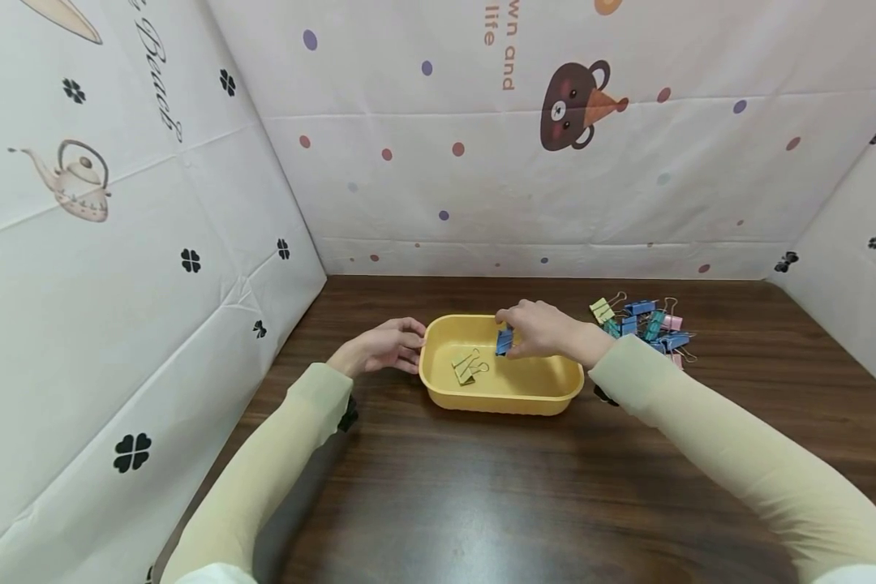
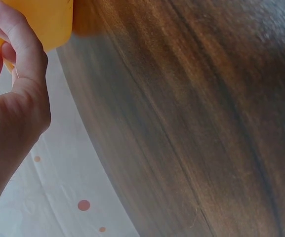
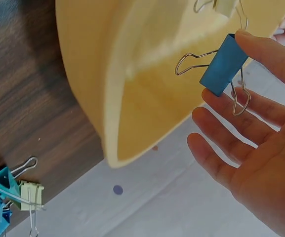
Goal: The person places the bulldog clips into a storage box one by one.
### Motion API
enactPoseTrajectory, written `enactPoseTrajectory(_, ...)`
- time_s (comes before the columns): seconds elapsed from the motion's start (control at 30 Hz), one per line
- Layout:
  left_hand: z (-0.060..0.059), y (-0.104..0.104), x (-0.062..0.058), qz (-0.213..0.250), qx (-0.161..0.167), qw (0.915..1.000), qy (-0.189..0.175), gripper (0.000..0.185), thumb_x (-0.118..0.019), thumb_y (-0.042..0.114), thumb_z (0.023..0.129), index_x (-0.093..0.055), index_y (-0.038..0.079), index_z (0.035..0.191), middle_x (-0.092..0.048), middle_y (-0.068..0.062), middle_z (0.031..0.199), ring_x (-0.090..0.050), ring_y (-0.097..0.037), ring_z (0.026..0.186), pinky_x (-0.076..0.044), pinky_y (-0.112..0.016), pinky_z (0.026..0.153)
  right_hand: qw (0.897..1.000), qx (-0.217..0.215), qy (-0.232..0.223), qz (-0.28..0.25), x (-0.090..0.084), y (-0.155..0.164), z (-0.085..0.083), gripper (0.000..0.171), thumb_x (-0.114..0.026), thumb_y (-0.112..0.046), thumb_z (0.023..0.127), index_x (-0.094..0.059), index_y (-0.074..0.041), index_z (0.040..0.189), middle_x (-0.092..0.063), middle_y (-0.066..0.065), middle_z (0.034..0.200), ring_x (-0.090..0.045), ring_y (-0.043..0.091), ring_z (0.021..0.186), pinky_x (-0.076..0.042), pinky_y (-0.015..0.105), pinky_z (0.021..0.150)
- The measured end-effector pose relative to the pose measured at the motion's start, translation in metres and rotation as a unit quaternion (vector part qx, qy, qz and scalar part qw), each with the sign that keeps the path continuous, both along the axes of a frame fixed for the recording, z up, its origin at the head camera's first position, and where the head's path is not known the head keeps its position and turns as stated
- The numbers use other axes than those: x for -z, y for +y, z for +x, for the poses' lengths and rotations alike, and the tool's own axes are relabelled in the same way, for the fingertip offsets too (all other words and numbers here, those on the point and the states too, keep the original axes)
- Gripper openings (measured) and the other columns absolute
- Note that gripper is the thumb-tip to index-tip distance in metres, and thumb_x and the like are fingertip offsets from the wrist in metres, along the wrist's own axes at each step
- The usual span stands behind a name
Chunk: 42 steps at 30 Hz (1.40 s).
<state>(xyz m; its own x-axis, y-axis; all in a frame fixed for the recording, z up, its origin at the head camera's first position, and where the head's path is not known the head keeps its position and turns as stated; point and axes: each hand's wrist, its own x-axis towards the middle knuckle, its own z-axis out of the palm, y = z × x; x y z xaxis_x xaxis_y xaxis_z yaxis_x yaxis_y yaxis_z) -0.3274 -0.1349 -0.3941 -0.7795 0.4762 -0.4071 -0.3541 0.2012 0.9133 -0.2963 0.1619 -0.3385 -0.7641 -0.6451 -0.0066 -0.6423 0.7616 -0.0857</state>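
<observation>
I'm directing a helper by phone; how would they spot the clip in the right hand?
On the dark wooden table sits a yellow tray, the right hand over it. That hand pinches a blue binder clip, the only clip held; other blue ones lie in the pile right of the tray.

So the yellow oblong plastic tub (image 1: 489, 403) sits toward the back of the dark brown wood-grain desk (image 1: 445, 495). Pale yellow metal binder clips (image 1: 467, 375) lie in its left half. Left grip (image 1: 388, 346)'s at its left end; right grip (image 1: 543, 331)'s above it with a blue metal binder clip (image 1: 504, 342). Multicoloured metal binder clips (image 1: 653, 326) are piled off right, white printed sheet (image 1: 409, 186) behind everything.
</observation>
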Motion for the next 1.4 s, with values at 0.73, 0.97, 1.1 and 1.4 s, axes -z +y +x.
enactPoseTrajectory(0.73,0.000,0.000,0.002,0.002,-0.001,1.0000,-0.002,0.022,-0.050,0.007,0.099,-0.042,0.008,0.120,-0.055,-0.013,0.095,-0.062,-0.019,0.069,-0.058,-0.034,0.065,0.998,-0.064,0.008,-0.003,0.019,-0.021,0.008,0.049,-0.083,-0.025,0.073,-0.063,-0.002,0.112,-0.070,0.012,0.105,-0.066,0.027,0.090,-0.055,0.044,0.081)
enactPoseTrajectory(0.97,0.000,0.000,0.001,0.002,0.004,1.0000,0.001,0.023,-0.050,0.008,0.099,-0.042,0.008,0.120,-0.056,-0.012,0.094,-0.062,-0.019,0.069,-0.058,-0.034,0.066,0.999,-0.041,-0.033,-0.011,0.016,-0.020,0.011,0.050,-0.077,-0.022,0.079,-0.060,-0.001,0.121,-0.067,0.016,0.114,-0.064,0.030,0.100,-0.055,0.044,0.083)
enactPoseTrajectory(1.1,0.000,0.000,0.001,0.001,0.004,1.0000,-0.001,0.024,-0.050,0.008,0.099,-0.041,0.007,0.121,-0.057,-0.013,0.094,-0.062,-0.020,0.069,-0.058,-0.034,0.065,0.999,-0.027,-0.027,-0.020,0.011,-0.014,0.011,0.046,-0.075,-0.023,0.083,-0.061,-0.002,0.121,-0.067,0.016,0.112,-0.061,0.032,0.102,-0.053,0.046,0.084)
enactPoseTrajectory(1.4,-0.001,0.000,0.002,-0.001,0.003,1.0000,0.003,0.029,-0.049,0.008,0.100,-0.039,0.004,0.127,-0.057,-0.012,0.094,-0.062,-0.020,0.070,-0.058,-0.033,0.065,0.997,0.040,-0.015,-0.059,-0.001,0.020,0.001,0.041,-0.070,-0.024,0.087,-0.061,-0.003,0.122,-0.067,0.017,0.116,-0.058,0.034,0.108,-0.049,0.050,0.091)
